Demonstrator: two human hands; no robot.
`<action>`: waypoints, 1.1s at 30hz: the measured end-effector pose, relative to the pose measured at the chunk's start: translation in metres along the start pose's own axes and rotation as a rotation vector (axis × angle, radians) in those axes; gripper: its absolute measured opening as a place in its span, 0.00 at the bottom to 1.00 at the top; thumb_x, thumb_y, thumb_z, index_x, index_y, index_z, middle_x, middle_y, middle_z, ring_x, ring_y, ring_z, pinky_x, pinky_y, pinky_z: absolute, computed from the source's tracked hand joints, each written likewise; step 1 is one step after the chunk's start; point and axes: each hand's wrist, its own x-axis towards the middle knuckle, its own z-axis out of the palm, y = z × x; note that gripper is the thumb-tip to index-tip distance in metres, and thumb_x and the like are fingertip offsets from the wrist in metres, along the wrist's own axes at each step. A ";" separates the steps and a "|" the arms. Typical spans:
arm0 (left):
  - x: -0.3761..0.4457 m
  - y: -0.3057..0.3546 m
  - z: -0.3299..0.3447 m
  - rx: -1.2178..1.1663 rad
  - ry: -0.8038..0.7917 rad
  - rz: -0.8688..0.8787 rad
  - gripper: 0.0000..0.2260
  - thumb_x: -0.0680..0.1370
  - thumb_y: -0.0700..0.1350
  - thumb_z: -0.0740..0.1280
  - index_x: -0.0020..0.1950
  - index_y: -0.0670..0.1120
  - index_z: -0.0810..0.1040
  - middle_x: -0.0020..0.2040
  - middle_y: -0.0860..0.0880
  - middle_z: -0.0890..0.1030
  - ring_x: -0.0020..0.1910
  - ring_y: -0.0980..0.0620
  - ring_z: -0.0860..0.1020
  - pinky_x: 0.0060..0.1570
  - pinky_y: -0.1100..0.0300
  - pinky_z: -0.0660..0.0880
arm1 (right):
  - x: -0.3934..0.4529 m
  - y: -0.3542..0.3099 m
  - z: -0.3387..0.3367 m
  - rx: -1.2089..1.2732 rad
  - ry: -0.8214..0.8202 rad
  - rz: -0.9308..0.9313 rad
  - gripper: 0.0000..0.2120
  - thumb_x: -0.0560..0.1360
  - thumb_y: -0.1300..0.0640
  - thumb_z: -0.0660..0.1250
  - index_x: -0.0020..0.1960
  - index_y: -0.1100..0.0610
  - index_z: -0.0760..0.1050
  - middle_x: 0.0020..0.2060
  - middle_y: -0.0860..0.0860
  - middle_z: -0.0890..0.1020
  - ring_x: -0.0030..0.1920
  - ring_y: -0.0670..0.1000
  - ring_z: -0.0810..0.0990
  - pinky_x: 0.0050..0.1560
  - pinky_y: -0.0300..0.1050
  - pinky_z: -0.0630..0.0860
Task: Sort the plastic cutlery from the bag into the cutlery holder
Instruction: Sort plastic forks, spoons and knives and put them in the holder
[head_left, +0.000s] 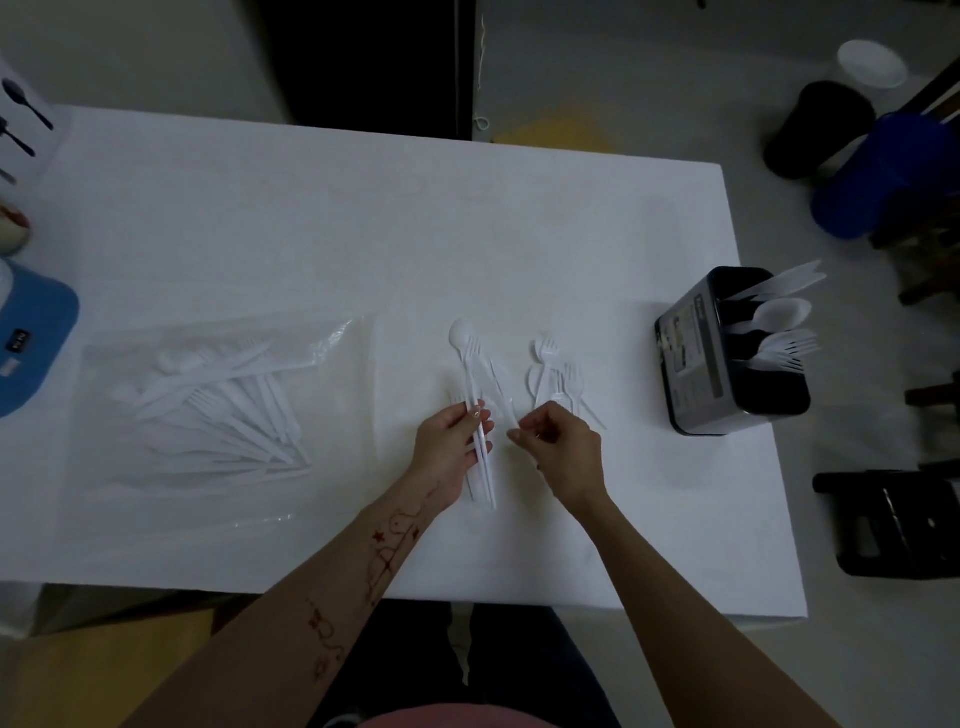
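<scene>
A bundle of cutlery is gripped in the left hand; a single piece is pinched by the right hand. The cutlery holder stands at the right edge. White pieces may be missorted against the white table. Contents of the bag are poorly distinguished.

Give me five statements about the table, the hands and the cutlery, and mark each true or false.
1. The cutlery holder stands near the table's right edge. True.
2. The holder has nothing in it. False: white forks, spoons and knives stick out of it.
3. The left hand holds a bunch of white cutlery. True.
4. The plastic bag lies to the right of the hands. False: it lies to their left, with cutlery in it.
5. A small pile of loose cutlery lies on the table beyond the right hand. True.
</scene>
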 end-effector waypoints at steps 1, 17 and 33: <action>0.001 0.000 0.000 0.003 0.002 0.000 0.10 0.79 0.40 0.65 0.60 0.39 0.78 0.53 0.43 0.81 0.52 0.47 0.80 0.53 0.52 0.78 | -0.001 -0.002 0.001 -0.013 -0.011 -0.025 0.06 0.72 0.56 0.76 0.43 0.55 0.79 0.36 0.47 0.82 0.38 0.48 0.81 0.40 0.37 0.78; 0.007 0.000 -0.003 -0.009 0.017 -0.008 0.08 0.79 0.40 0.66 0.56 0.38 0.78 0.51 0.43 0.82 0.50 0.47 0.81 0.50 0.53 0.79 | -0.004 -0.002 0.003 -0.143 -0.153 -0.212 0.07 0.74 0.60 0.72 0.51 0.55 0.85 0.45 0.48 0.86 0.41 0.39 0.81 0.47 0.27 0.74; 0.009 0.001 -0.016 -0.004 0.055 -0.045 0.07 0.82 0.42 0.60 0.54 0.41 0.76 0.48 0.46 0.79 0.46 0.49 0.78 0.51 0.54 0.78 | 0.010 -0.008 0.013 -0.526 0.034 0.139 0.06 0.74 0.55 0.68 0.44 0.57 0.77 0.38 0.51 0.81 0.35 0.50 0.76 0.35 0.39 0.69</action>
